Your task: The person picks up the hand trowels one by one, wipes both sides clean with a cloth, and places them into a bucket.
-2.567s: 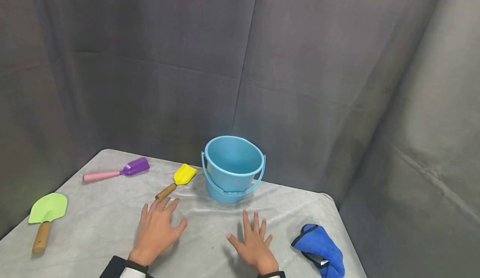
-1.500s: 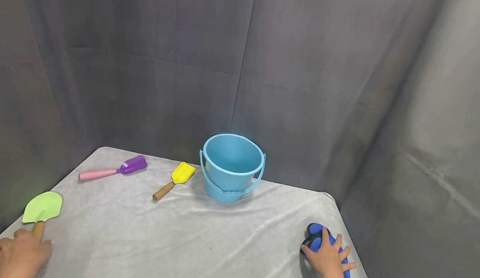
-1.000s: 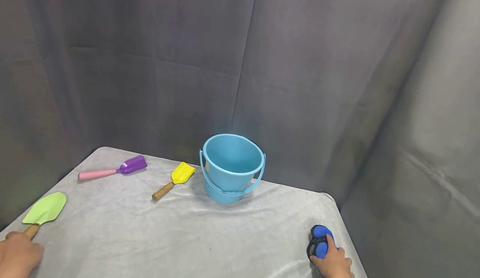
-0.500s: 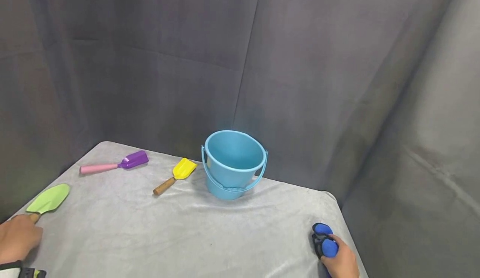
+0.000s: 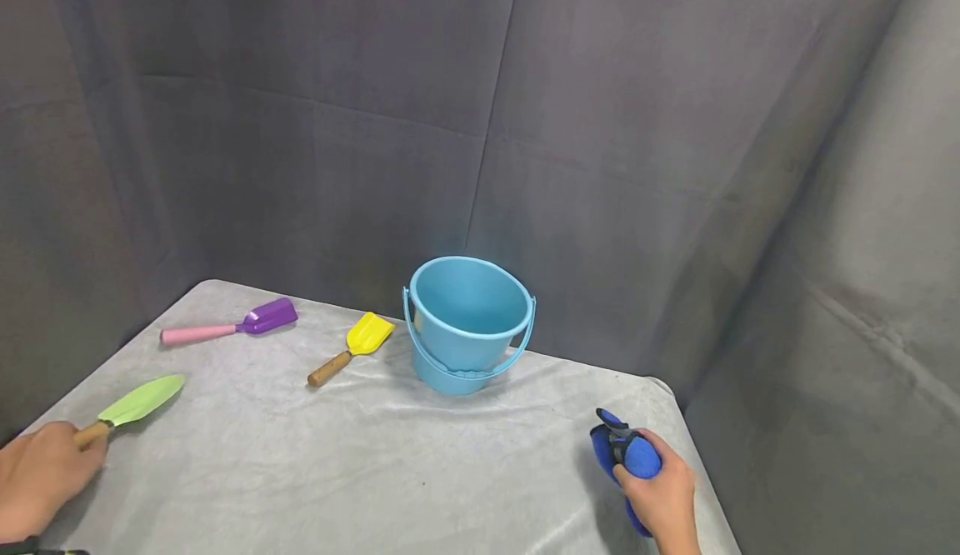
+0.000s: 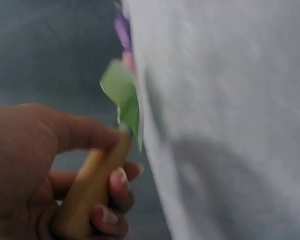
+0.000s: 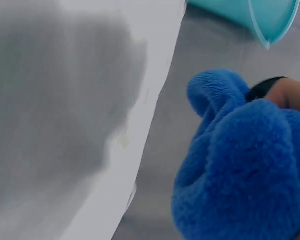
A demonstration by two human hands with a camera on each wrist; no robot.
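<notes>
At the table's near left my left hand (image 5: 41,476) grips the wooden handle (image 6: 87,192) of a green trowel (image 5: 141,399), whose blade is tilted up off the cloth. In the left wrist view the fingers (image 6: 110,207) curl round that handle and the green blade (image 6: 124,102) points away. My right hand (image 5: 662,497) holds a bunched blue fluffy cloth (image 5: 622,451) with black edging just above the table's near right corner. The right wrist view is filled by the blue cloth (image 7: 240,170).
A light blue bucket (image 5: 468,322) with its handle down stands upright at the back centre of the grey-covered table (image 5: 390,463). A yellow scoop (image 5: 352,347) with a wooden handle and a purple scoop (image 5: 232,326) with a pink handle lie left of it. Dark curtains surround the table.
Both hands left the table's middle; the left took the green trowel's handle and lifted its blade, the right gathered the blue cloth and raised it towards the bucket.
</notes>
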